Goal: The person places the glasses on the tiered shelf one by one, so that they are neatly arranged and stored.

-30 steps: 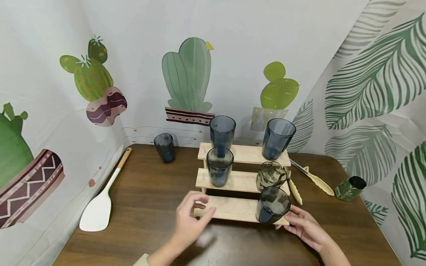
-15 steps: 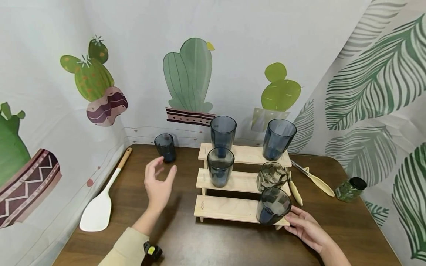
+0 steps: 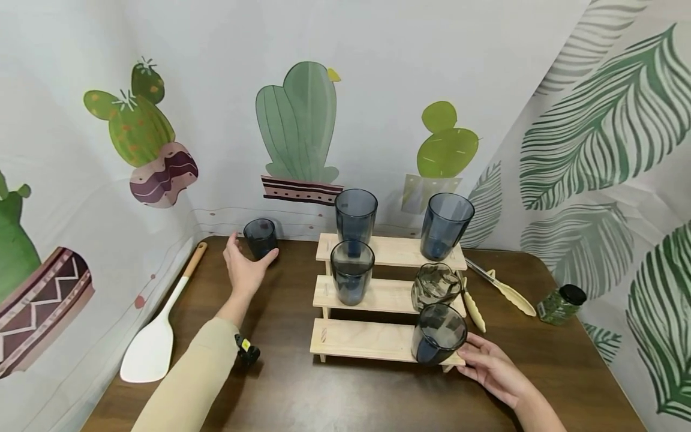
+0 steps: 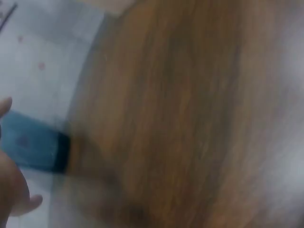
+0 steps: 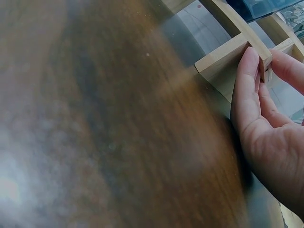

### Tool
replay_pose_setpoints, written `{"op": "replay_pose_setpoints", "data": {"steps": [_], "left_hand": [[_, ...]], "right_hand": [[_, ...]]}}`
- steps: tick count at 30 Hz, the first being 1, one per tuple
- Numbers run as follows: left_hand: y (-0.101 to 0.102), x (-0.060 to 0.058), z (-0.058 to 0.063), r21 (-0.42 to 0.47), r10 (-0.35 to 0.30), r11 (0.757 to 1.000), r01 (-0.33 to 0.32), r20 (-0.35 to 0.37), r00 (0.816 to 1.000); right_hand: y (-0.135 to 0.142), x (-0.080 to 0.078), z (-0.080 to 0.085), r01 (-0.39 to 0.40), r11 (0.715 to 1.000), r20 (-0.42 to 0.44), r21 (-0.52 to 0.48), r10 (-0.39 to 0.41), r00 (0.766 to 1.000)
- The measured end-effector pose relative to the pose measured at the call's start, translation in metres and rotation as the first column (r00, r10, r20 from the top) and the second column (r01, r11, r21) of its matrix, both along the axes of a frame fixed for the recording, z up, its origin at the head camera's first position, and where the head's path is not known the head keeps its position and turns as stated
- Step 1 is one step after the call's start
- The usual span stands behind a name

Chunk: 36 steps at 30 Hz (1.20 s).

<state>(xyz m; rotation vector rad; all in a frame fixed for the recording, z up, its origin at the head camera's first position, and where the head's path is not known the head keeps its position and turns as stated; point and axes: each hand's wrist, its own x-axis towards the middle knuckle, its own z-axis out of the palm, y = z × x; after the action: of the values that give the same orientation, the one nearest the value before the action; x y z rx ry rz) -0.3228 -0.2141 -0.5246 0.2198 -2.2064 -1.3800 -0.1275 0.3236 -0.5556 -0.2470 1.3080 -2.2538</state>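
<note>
At the back left of the table, a small dark blue glass tumbler [image 3: 261, 235] stands upright near the wall. My left hand [image 3: 245, 275] is at this tumbler, thumb on its right side and fingers on its left, spread wide. The left wrist view catches the tumbler [image 4: 33, 142] at its edge, blurred. With thumb and fingers my right hand [image 3: 492, 367] pinches the right end of the bottom step of a three-step wooden rack [image 3: 367, 339]; the right wrist view shows the board's end [image 5: 266, 59] between them. A smoky glass [image 3: 439, 336] stands on that step beside this hand.
Two tall blue glasses [image 3: 447, 228] stand on the top step; another glass [image 3: 352, 273] and a wavy glass [image 3: 436, 287] are on the middle one. A white spatula [image 3: 148, 348] lies left. Tongs [image 3: 507, 293] and a green jar [image 3: 561, 305] lie right.
My left hand has moved from the rack's left end, back and left, to the small tumbler. My right hand keeps its place on the rack. The head view has shifted slightly.
</note>
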Motion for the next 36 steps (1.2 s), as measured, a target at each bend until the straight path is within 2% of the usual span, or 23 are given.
{"op": "replay_pose_setpoints", "data": {"steps": [8, 19, 27, 31, 36], "left_hand": [[-0.014, -0.017, -0.015, -0.022, -0.059, 0.998, 0.059, 0.018, 0.998], [-0.013, -0.027, -0.016, -0.08, -0.093, 0.992, 0.098, 0.069, 0.993], [-0.01, -0.021, -0.012, -0.088, -0.104, 0.99, 0.11, 0.066, 0.992], [-0.009, -0.015, -0.01, -0.102, -0.114, 0.987, 0.12, 0.067, 0.991], [-0.008, -0.006, -0.009, -0.113, -0.096, 0.988, 0.104, 0.069, 0.993]], "right_hand": [[0.0, -0.001, 0.0, -0.009, 1.0, -0.005, -0.01, 0.009, 1.0], [-0.001, 0.0, 0.001, 0.01, 1.0, -0.003, -0.006, -0.01, 1.0], [-0.001, 0.0, -0.001, 0.003, 1.0, -0.009, -0.002, -0.003, 1.0], [-0.001, 0.0, -0.001, -0.001, 1.0, -0.016, -0.006, 0.001, 1.0], [-0.001, 0.0, -0.001, -0.003, 1.0, -0.014, -0.013, 0.003, 1.0]]}}
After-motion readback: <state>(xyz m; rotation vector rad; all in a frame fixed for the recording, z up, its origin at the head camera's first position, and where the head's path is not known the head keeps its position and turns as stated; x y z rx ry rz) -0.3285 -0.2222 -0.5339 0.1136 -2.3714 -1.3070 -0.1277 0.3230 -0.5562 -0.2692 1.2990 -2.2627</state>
